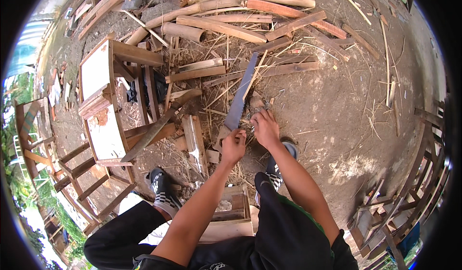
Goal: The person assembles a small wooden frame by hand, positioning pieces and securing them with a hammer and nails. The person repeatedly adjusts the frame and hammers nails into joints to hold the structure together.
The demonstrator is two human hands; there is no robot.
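Two black-clad legs (288, 226) frame the nearest part of the scene, with a pale wooden box (228, 232) between them and two dark shoes (160, 182) planted on the dirt. Beyond the knees, the person's left hand (233, 149) has its fingers curled closely together beside the handle of a handsaw (239, 101); whether they grip anything cannot be told. The right hand (265, 129) is bent downward with its fingers drawn in, near a small wood block (256, 101), and its grip is likewise unclear. The saw lies ahead of the left hand, its blade pointing away and its toothed edge toward the right, with a thin stick (255, 77) beside it. Left of the hands stands a thick white-streaked timber (194, 142), then a machete (154, 139) slanting toward a white-panelled wooden cabinet (96, 72). Farther off, planks (221, 28) and poles (279, 0) lie heaped across the ground (337, 120).
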